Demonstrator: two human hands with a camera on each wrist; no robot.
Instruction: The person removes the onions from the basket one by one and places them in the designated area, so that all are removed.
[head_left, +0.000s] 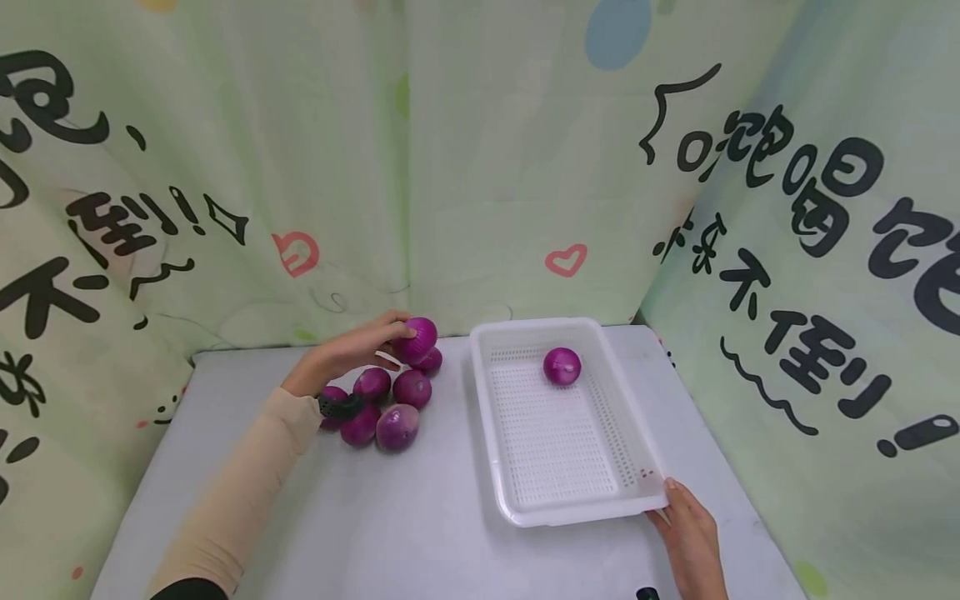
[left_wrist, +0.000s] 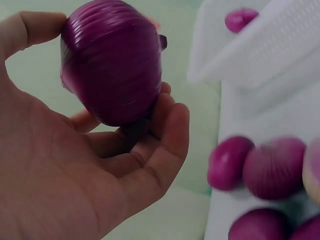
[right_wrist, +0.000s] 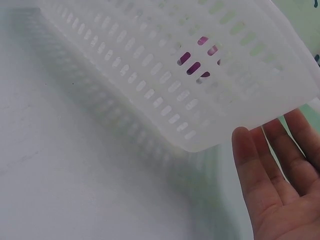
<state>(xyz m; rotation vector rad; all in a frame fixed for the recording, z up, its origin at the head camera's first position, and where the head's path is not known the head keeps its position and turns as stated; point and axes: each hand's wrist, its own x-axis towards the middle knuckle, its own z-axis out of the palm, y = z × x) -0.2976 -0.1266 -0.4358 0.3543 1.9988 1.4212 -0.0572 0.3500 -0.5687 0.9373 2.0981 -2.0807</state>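
My left hand [head_left: 358, 343] holds a purple onion [head_left: 417, 340] above the far end of a group of onions. In the left wrist view the thumb and curled fingers grip the onion [left_wrist: 115, 60] from both sides. At the near right corner of a white perforated plastic basket [head_left: 510, 510], my right hand [head_left: 690, 533] grips the rim. The right wrist view shows those fingers [right_wrist: 245, 155] against the basket's underside and rim [right_wrist: 220, 125]; the thumb is hidden there. Inside the basket, toward its far end, lies one onion [head_left: 562, 367].
Several purple onions [head_left: 397, 427] lie grouped left of the basket, partly hidden by the left wrist. They rest on a white table [head_left: 420, 533]. A green printed curtain [head_left: 480, 167] stands behind and on both sides. A small black object [head_left: 647, 593] shows at the bottom edge.
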